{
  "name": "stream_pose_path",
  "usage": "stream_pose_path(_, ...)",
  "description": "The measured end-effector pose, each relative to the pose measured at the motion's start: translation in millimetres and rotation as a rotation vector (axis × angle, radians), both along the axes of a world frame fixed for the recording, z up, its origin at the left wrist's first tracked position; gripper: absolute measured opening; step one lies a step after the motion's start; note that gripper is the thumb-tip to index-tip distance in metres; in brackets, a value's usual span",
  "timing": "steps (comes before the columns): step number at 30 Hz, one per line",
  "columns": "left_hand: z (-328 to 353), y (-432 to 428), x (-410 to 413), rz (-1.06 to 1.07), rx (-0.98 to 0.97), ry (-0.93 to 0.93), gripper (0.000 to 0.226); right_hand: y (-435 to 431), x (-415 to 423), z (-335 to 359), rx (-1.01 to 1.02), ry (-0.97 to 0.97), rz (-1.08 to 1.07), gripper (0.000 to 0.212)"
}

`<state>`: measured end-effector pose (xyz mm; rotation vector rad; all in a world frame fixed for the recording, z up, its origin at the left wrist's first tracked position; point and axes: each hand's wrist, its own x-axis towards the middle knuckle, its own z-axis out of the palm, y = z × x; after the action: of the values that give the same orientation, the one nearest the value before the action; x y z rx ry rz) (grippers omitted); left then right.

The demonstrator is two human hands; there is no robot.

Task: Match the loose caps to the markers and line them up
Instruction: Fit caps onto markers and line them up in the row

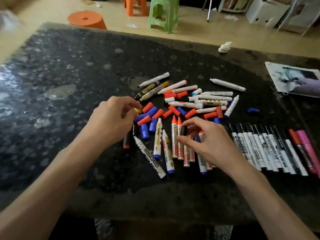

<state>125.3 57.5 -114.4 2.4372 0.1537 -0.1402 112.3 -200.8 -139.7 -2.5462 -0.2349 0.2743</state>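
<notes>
Black cap (183, 130) pinched in right hand (209, 144) fingers risks mismatch w/ red markers (174, 134) just below; left hand (112, 116) fingers curled nr cap pile (149, 115), grip cannot be told.

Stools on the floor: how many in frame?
3: an orange stool just beyond the table, a second orange stool further back, a green stool beside it. Others may be off-frame.

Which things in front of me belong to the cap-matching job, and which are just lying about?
Job: red and blue caps; black cap pinched in the right hand; uncapped markers; row of capped markers on the right.

Lying about: crumpled tissue; printed sheet at far right; green stool and orange stool on the floor.
</notes>
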Motion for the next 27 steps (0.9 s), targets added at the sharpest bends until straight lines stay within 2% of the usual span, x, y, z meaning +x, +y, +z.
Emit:
stream_pose_path(3, -5.6, 17.5, -0.9, 0.011, 0.128, 0.018, 0.028, 6.2, -1.1, 1.9, 0.135, 0.004, -0.004, 0.037)
stream_pose_path(7, -13.5, 28.0, -6.6, -0.013, 0.263, 0.039, 0.024, 23.5, -3.0, -2.1, 0.263, 0.025, 0.005, 0.043)
stream_pose_path(10, -15.2, 32.6, -7.6, -0.007, 0.273, 0.065, 0.02, 34.3, -1.5, -3.8, 0.336, 0.016, -0.013, 0.028)
stream_pose_path(13, -15.7, 31.3, -7.7, -0.037, 0.196, 0.108, 0.019, 44.0, -1.9, -2.6, 0.376, -0.013, 0.043, 0.019)
stream_pose_path(17, -11.0, 23.9, -11.5, -0.196, -0.168, 0.213, 0.024, 58.7, -7.6, -5.6, 0.438, 0.01, 0.087, 0.026)
stream_pose_path(19, -8.1, 21.5, -13.7, -0.289, -0.246, 0.262, 0.021, 64.0, -10.0, -8.2, 0.479, 0.044, 0.1, 0.027)
stream_pose_path(23, -5.2, 19.6, -16.6, -0.354, -0.226, 0.282, 0.014, 67.9, -14.6, -11.1, 0.531, 0.09, 0.082, 0.024)
stream_pose_path(27, -10.5, 27.1, -12.3, -0.191, -0.15, 0.287, 0.008, 64.0, -12.2, -13.0, 0.45, 0.043, 0.022, 0.024)
